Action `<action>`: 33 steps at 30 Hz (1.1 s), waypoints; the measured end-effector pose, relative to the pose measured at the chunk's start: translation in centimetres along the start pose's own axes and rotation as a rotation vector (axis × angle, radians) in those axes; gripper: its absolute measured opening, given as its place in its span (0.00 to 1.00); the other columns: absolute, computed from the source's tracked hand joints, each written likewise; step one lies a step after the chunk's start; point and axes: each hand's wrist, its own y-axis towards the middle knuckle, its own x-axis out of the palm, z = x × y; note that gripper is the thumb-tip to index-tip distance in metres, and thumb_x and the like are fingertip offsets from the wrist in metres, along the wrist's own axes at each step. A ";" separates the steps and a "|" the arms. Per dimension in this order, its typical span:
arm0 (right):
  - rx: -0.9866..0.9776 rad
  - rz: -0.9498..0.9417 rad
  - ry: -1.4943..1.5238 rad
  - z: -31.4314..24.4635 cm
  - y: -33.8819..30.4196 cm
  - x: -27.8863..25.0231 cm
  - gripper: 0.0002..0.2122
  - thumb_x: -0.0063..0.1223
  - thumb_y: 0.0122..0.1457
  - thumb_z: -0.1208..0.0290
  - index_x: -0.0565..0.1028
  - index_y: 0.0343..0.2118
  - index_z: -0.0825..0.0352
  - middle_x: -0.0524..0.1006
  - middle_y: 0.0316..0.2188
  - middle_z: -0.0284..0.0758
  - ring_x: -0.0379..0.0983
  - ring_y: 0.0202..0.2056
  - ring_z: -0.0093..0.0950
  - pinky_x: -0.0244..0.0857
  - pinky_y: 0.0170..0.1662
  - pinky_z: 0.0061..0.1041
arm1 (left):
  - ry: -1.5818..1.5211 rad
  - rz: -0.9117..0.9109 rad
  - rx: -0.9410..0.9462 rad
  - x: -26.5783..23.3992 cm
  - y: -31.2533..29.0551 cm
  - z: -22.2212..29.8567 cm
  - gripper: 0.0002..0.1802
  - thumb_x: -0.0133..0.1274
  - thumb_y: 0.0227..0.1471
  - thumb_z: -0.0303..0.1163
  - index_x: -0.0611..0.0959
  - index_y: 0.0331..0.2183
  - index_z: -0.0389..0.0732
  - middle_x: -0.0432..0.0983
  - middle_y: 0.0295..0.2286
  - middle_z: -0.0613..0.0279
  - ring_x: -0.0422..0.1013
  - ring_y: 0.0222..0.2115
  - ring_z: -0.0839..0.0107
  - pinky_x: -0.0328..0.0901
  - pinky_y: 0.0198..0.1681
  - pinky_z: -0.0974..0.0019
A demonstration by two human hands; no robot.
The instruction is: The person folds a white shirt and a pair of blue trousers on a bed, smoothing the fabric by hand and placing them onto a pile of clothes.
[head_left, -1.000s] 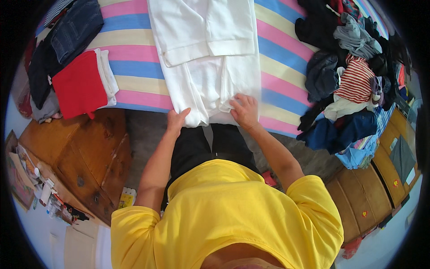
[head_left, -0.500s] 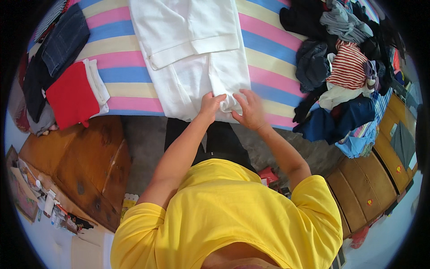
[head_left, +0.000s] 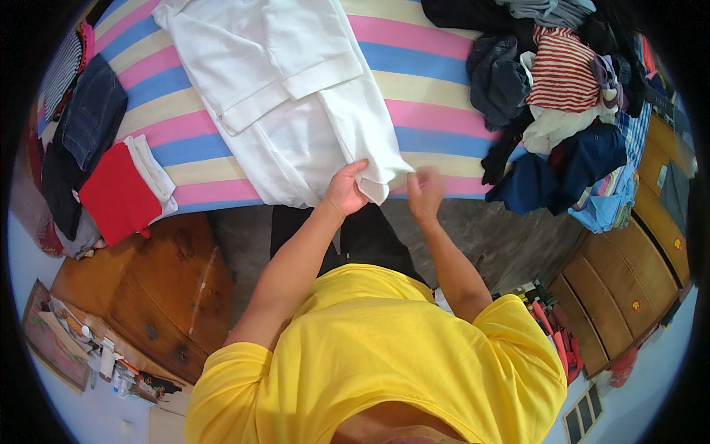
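A white garment (head_left: 288, 133), with a wide band along one folded layer, lies lengthwise on the striped cover before me. Its exact kind I cannot make out. My left hand (head_left: 347, 191) is closed on the near edge, the thumb lying on top of the cloth. To its right, my right hand (head_left: 426, 194) pinches a corner of the same garment and pulls it out to a point. That hand is partly blurred. Between the two hands, a narrow flap of the cloth hangs at the bed's near edge.
The cover (head_left: 414, 66) has pink, blue and cream stripes. At left lie folded clothes: red cloth (head_left: 118, 192), white cloth (head_left: 151, 174) and dark denim (head_left: 92, 111). A loose heap with a red-striped garment (head_left: 566, 70) lies at right. Wooden cabinets (head_left: 163, 274) flank me.
My right hand has moved right and slightly down, drawing the garment's corner outward. The bunched near edge is now more spread out. My view has shifted, tilting the garment in the picture.
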 end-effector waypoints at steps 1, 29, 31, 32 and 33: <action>0.156 -0.184 0.058 -0.3 -0.9 -0.1 0.14 0.52 0.52 0.64 0.73 0.39 0.67 0.74 0.37 0.42 0.71 0.37 0.34 0.62 0.41 0.36 | 0.007 0.003 -0.008 0.0 -0.2 0.1 0.23 0.43 0.54 0.33 0.66 0.50 0.35 0.69 0.46 0.53 0.67 0.47 0.59 0.61 0.52 0.54; 0.948 0.075 1.512 0.7 1.3 2.2 0.16 0.55 0.50 0.69 0.69 0.42 0.64 0.72 0.38 0.32 0.68 0.40 0.28 0.64 0.41 0.30 | 1.095 0.601 0.289 -1.4 0.9 0.7 0.09 0.55 0.47 0.35 0.77 0.25 0.38 0.73 0.18 0.66 0.68 0.16 0.79 0.60 0.18 0.76; 0.982 0.147 1.389 2.0 0.6 1.2 0.12 0.56 0.50 0.66 0.70 0.37 0.59 0.71 0.31 0.26 0.66 0.32 0.21 0.60 0.27 0.21 | 1.110 0.591 0.279 -1.9 0.7 0.4 0.10 0.55 0.47 0.35 0.77 0.25 0.38 0.73 0.19 0.66 0.69 0.17 0.79 0.61 0.18 0.76; 0.999 0.173 1.358 2.6 0.2 0.7 0.12 0.56 0.50 0.66 0.70 0.37 0.59 0.71 0.31 0.26 0.66 0.32 0.21 0.60 0.27 0.21 | 1.134 0.562 0.272 -2.4 0.4 0.3 0.11 0.56 0.45 0.35 0.78 0.25 0.36 0.75 0.20 0.64 0.70 0.17 0.78 0.63 0.20 0.75; 1.025 0.226 1.290 3.0 -0.1 0.1 0.11 0.55 0.51 0.65 0.70 0.35 0.60 0.71 0.31 0.27 0.66 0.31 0.21 0.60 0.28 0.21 | 1.156 0.534 0.266 -3.0 -0.1 0.1 0.11 0.56 0.44 0.34 0.79 0.25 0.34 0.76 0.21 0.62 0.71 0.17 0.76 0.66 0.22 0.74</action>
